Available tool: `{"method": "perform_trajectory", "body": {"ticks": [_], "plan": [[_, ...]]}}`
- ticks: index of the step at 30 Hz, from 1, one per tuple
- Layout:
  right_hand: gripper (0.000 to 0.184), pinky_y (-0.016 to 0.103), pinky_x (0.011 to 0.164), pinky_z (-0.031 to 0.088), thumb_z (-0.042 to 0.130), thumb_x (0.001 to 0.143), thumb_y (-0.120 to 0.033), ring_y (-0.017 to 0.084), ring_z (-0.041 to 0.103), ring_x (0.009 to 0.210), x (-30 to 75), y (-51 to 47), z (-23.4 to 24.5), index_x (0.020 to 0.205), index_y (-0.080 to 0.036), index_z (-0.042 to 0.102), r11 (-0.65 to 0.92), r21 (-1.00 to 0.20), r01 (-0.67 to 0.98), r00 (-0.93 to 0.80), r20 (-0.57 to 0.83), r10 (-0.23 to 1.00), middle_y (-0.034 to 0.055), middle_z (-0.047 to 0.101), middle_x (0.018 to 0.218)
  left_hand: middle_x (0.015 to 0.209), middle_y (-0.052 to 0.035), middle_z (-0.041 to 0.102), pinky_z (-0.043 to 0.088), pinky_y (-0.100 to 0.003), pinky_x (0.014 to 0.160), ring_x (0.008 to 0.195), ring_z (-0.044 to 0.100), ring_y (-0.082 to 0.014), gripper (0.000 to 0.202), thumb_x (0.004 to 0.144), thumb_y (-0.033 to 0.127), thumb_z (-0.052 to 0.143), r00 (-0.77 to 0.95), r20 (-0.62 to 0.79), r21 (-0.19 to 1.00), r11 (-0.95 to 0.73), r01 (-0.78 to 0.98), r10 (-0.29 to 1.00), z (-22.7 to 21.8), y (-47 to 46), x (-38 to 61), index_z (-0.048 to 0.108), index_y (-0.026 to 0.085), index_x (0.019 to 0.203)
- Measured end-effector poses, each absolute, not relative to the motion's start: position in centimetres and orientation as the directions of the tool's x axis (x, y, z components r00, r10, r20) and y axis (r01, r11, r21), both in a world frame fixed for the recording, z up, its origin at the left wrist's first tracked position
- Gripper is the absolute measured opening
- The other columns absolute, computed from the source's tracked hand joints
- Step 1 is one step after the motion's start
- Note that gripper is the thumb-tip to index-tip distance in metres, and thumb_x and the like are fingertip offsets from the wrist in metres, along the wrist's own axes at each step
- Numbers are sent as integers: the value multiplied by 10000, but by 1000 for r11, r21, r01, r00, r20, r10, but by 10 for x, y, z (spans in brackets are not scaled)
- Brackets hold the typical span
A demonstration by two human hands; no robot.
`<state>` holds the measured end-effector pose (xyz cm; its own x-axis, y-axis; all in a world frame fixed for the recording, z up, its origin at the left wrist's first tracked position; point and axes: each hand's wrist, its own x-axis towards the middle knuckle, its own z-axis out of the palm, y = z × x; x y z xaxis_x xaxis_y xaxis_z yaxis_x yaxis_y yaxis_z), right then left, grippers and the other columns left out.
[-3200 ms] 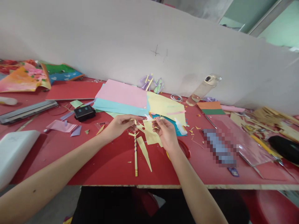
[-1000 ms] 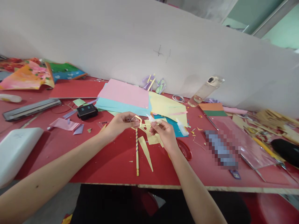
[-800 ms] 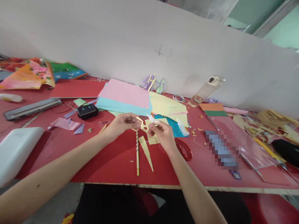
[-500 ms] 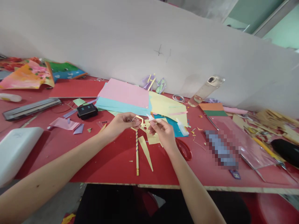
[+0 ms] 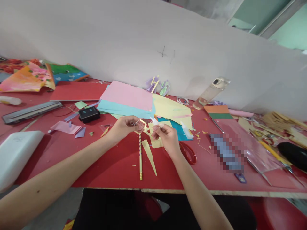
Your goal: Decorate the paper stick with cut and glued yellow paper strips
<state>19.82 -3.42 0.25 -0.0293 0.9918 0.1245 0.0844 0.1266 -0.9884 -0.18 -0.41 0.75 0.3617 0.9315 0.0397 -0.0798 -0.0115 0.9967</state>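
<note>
Yellow paper strip pinched between thumb and forefinger of left hand, over the red bench, just behind the far end of a striped pencil. Right hand: fingers curled shut round a small glue bottle, white nozzle pointing left, close to the strip; contact between nozzle and strip not resolvable. Both hands near each other at bench centre.

Lying flat below: pencil, lengthwise toward the near edge; long yellow offcut just right of it, apart. Red scissors partly hidden behind the right wrist. Second glue bottle on its side, right of the right hand, on loose coloured paper.

Further back: pink sheet stacked on light blue sheet, yellow sheet alongside. Black device left of the stack. Clear bottle leaning against the wall.
</note>
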Motion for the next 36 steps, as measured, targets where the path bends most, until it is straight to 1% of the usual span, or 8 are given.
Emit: {"method": "perform_trajectory", "body": {"ticks": [2, 6, 9, 17, 23, 29, 32, 36], "plan": [[259, 240, 513, 487, 681, 792, -410, 110, 583, 499, 198, -33, 3, 761, -154, 657, 120, -989, 81, -38, 117, 992, 9, 645, 611, 723, -11, 695, 541, -258, 722, 691, 650, -121, 176, 738, 284, 751, 363, 39, 996, -6, -92, 931, 7, -4, -2, 693, 155, 843], [243, 220, 497, 473, 692, 786, -392, 114, 605, 558, 197, -31, 5, 877, -167, 674, 113, -993, 33, -37, 112, 993, 23, 677, 698, 737, -10, 690, 534, -250, 727, 705, 644, -116, 185, 741, 289, 752, 368, 28, 988, 30, -151, 929, 7, -2, -2, 689, 157, 855], [218, 218, 496, 476, 697, 784, -381, 112, 602, 560, 198, -31, 6, 833, -170, 680, 129, -992, 4, -10, 129, 992, 20, 674, 693, 739, -9, 688, 528, -247, 724, 707, 640, -114, 189, 735, 291, 758, 382, 16, 985, 52, -167, 924, 7, -2, -2, 690, 161, 855], [216, 225, 496, 471, 703, 783, -370, 120, 616, 546, 197, -33, 3, 781, -155, 680, 133, -991, 20, -12, 133, 991, 23, 675, 645, 724, -14, 672, 503, -255, 713, 684, 613, -118, 193, 723, 293, 763, 378, 15, 985, 52, -167, 926, 1, 0, -3, 693, 158, 842], [185, 214, 479, 458, 697, 793, -360, 99, 591, 504, 198, -31, 2, 791, -176, 689, 170, -985, -25, 49, 168, 985, 7, 675, 650, 795, -9, 644, 481, -284, 775, 752, 607, -128, 185, 744, 287, 732, 364, 28, 971, 61, -230, 931, 6, -5, 4, 676, 177, 881], [232, 225, 476, 465, 709, 768, -392, 118, 604, 529, 196, -33, 3, 814, -165, 694, 160, -987, -15, 26, 160, 987, 23, 677, 651, 743, 4, 630, 450, -253, 712, 702, 583, -115, 179, 715, 270, 738, 322, 14, 997, 12, -80, 947, 13, -11, 6, 648, 160, 824], [252, 222, 479, 465, 698, 775, -407, 125, 613, 565, 196, -33, 5, 854, -168, 683, 145, -989, -24, 10, 145, 989, 30, 676, 686, 765, -14, 647, 454, -255, 691, 710, 594, -128, 212, 721, 305, 731, 295, 47, 999, -41, -28, 954, 14, -11, 4, 652, 153, 846], [250, 224, 483, 463, 692, 778, -419, 124, 601, 582, 197, -34, 6, 827, -176, 670, 149, -989, -2, 32, 149, 988, 31, 666, 708, 772, -26, 665, 467, -263, 680, 708, 607, -143, 252, 717, 344, 733, 270, 92, 995, -101, 20, 959, 14, -9, 1, 653, 155, 864]]}}
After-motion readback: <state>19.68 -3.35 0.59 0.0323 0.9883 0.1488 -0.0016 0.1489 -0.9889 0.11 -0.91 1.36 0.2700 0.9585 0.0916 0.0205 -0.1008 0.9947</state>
